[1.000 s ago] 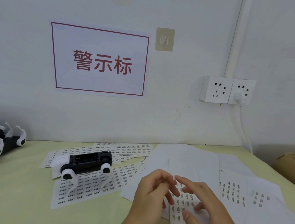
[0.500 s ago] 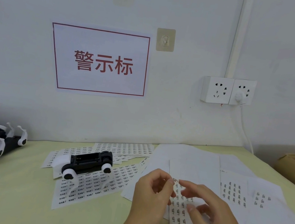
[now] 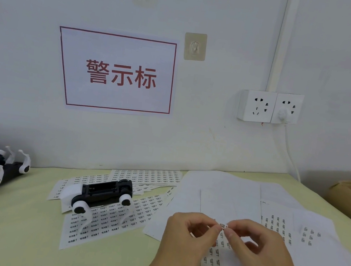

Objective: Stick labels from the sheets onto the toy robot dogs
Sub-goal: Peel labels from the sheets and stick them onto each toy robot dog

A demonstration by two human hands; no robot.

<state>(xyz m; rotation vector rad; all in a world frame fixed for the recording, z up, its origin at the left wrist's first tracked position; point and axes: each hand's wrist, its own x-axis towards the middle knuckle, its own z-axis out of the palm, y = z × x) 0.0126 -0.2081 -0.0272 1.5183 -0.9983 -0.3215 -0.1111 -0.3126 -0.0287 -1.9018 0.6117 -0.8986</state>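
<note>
Above the label sheet point(image 3: 217, 255), a small label point(image 3: 223, 226) is pinched between fingers of the left hand point(image 3: 186, 238) and right hand point(image 3: 259, 253), readied for the toy robot dog point(image 3: 102, 196).

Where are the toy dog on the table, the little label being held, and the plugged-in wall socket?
toy dog point(image 3: 103, 192): head view, on its black body.
label point(image 3: 223, 226): head view, on the bit showing between both hands' fingertips.
wall socket point(image 3: 287, 109): head view, on its white face.
</note>
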